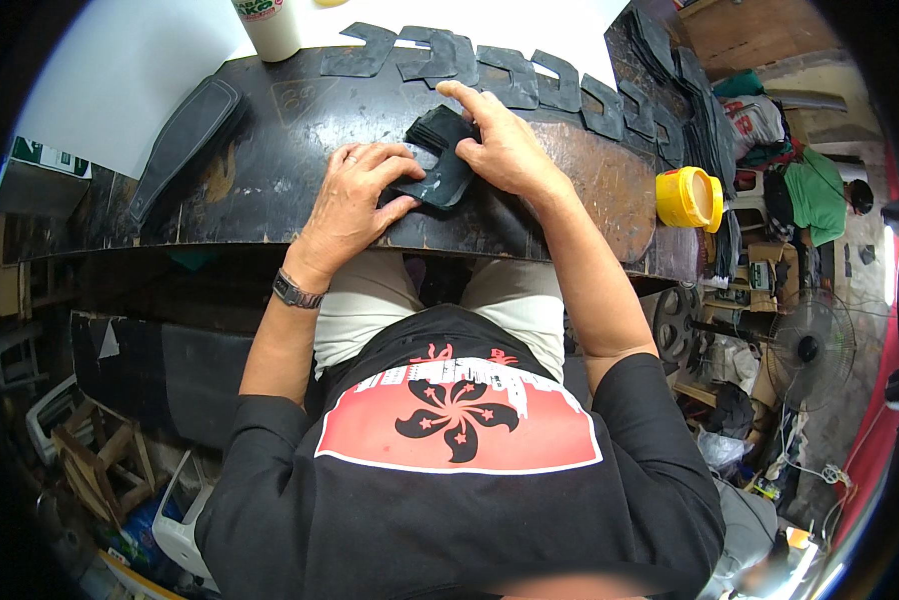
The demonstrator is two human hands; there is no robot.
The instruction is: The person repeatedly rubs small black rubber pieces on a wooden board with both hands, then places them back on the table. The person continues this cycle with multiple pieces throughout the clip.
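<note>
On the dark worktable (pixel 300 130), close to its near edge, a small stack of black notched flat pieces (pixel 448 182) lies between my hands. The pieces look like leather or rubber; I cannot tell which. My left hand (pixel 355 190) grips the stack's left side, with the thumb at the near edge and the fingers on top. My right hand (pixel 510 145) holds its right side, thumb against the notch and index finger stretched past the far edge. Beyond them, several similar black C-shaped pieces (pixel 510 78) lie in a curved, partly overlapping row.
A long black shaped panel (pixel 185 140) lies at the left. At the right edge stands a yellow tub (pixel 688 198), with long dark strips (pixel 705 120) behind it. A white cup-like container (pixel 270 30) stands at the back. A fan (pixel 808 345) is off to the right.
</note>
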